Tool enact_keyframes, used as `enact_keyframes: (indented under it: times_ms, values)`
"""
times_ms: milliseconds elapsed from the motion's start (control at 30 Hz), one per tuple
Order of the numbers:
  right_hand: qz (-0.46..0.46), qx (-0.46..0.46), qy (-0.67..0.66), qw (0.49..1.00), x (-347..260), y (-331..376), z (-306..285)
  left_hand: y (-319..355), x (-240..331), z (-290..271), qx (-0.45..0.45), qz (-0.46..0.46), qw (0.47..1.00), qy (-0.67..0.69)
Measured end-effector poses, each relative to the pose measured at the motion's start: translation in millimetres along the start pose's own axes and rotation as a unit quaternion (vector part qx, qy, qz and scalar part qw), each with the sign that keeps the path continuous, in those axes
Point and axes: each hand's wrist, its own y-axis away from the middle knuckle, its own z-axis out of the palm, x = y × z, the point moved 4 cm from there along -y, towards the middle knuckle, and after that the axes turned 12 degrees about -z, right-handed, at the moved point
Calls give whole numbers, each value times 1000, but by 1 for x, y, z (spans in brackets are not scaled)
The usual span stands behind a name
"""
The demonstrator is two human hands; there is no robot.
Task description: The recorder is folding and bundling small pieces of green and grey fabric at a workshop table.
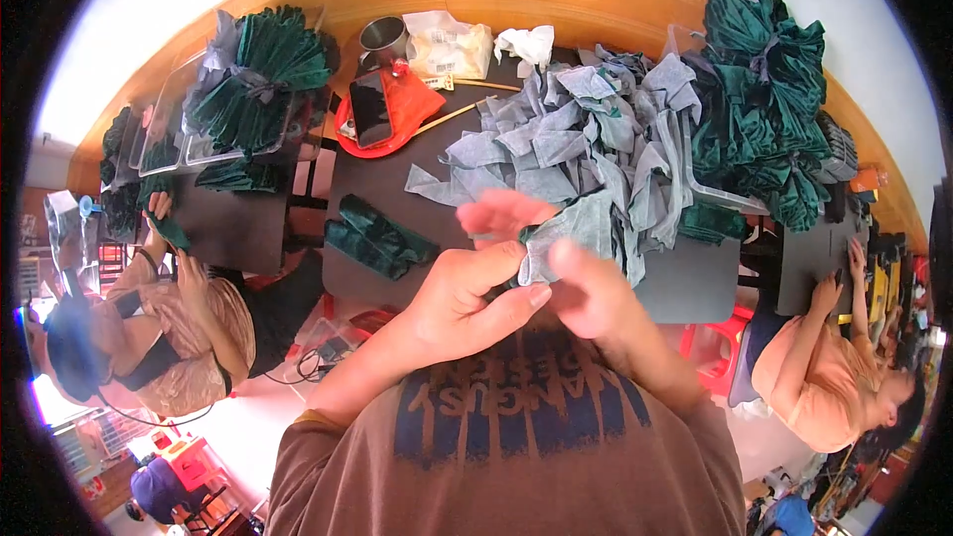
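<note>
Grey fabric piece (pixel 571 228), long axis slanting up-right toward grey pile (pixel 586 139); pinched by left hand (pixel 467 293) and right hand (pixel 581 283).

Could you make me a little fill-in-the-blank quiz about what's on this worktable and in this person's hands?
1. Both hands, left hand and right hand, hold a piece of ____ fabric.
2. The phone lies on a ____ bag.
3. The folded cloth lying alone on the dark table is dark ____.
4. Beside the bag stands a ____ mug.

Missing words: grey; red; green; metal
</note>
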Motion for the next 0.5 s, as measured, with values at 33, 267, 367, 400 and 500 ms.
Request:
enact_keyframes:
  times_ms: [33, 267, 367, 400, 500]
  values:
    - [-30, 18, -45, 998, -1, -1, -8, 0, 0, 2, 18, -27, 999, 16]
    - [60, 19, -23, 998, 1, 9, 6, 12, -26, 24, -190, -191, 883, 384]
    - [96, -26, -30, 995, -3, 9, 19, 19, -27, 28, -215, -168, 822, 499]
    - [125, -44, -13, 991, -5, 9, 23, 17, -24, 22, -207, -165, 878, 400]
    - [87, -72, 20, 993, 9, 7, 14, 13, -21, 12, -152, -114, 960, 207]
